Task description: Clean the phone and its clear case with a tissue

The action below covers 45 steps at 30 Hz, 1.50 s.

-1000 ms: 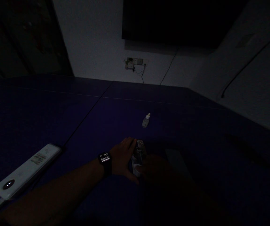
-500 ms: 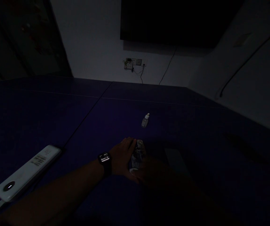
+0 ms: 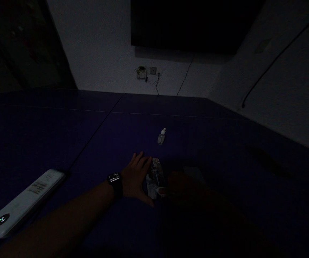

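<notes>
A phone-shaped slab [image 3: 155, 175] with a dark-and-pale patterned face lies on the dark blue surface in front of me. My left hand [image 3: 135, 176], with a lit smartwatch [image 3: 114, 178] on its wrist, rests flat along the slab's left edge, fingers spread and thumb out below. Over the lower right of the slab is my right hand [image 3: 179, 184], closed and deep in shadow. A small white piece [image 3: 160, 191], perhaps cloth or a wipe, shows at its fingertips against the slab. Beyond stands a small clear dropper bottle [image 3: 161, 138] with a white top.
On the left lies a long white power strip [image 3: 26, 200] with a small lit display and a cable. A pale flat rectangle [image 3: 194, 173] sits right of my right hand. Wall sockets [image 3: 147, 71] and a large dark screen [image 3: 183, 25] are at the back.
My left fingers have spread further apart on the slab's edge. My right hand has shifted slightly right with the white piece, away from my left thumb. The view has shifted a little.
</notes>
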{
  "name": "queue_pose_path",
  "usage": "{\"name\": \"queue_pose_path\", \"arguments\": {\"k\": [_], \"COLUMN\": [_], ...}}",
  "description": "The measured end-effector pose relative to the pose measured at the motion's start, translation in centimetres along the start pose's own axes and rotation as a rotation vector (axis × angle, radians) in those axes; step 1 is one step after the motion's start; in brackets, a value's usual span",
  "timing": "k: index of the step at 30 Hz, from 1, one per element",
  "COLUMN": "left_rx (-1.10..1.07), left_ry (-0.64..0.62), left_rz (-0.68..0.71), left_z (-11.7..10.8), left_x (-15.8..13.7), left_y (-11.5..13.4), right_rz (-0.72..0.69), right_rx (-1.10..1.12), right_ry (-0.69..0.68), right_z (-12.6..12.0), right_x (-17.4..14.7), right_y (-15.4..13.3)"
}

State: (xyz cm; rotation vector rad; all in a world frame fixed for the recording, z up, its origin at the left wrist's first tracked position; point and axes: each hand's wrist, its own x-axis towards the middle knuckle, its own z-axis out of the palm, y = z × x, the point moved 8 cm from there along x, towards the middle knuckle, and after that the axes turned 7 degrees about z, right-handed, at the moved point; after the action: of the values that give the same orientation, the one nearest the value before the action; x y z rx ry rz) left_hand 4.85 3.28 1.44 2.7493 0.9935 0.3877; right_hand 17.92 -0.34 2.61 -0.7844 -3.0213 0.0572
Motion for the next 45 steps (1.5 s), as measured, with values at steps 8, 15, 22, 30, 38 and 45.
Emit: {"name": "queue_pose_path", "arguments": {"k": [8,15,22,30,38,45], "left_rx": [0.047,0.008,-0.068,-0.061,-0.026,-0.060], "left_ry": [0.001,-0.030,-0.078,-0.040,-0.037,-0.047], "left_rz": [-0.022,-0.032,-0.013,-0.027,-0.006,-0.012], "left_z": [0.4,-0.1,-0.2,-0.5,-0.1,-0.2], "left_x": [-0.2,-0.3,-0.1,-0.1,-0.2,-0.2], "left_y": [-1.6,-1.4,-0.9,-0.8,-1.1,-1.1], "right_rz": [0.126,0.020,-0.083,-0.050,0.147,0.138], "right_rx": [0.177,0.196,0.129,0.105,0.217,0.171], "right_ry": [0.040,0.116,0.119,0.100,-0.012,0.042], "right_z": [-1.1,-1.8,-0.2,0.4,1.2,1.6], "right_x": [-2.1,-1.7,-1.7,-1.8,-3.1,-2.4], "right_y": [1.0,-0.7,-0.7,-0.3,2.3,1.6]}}
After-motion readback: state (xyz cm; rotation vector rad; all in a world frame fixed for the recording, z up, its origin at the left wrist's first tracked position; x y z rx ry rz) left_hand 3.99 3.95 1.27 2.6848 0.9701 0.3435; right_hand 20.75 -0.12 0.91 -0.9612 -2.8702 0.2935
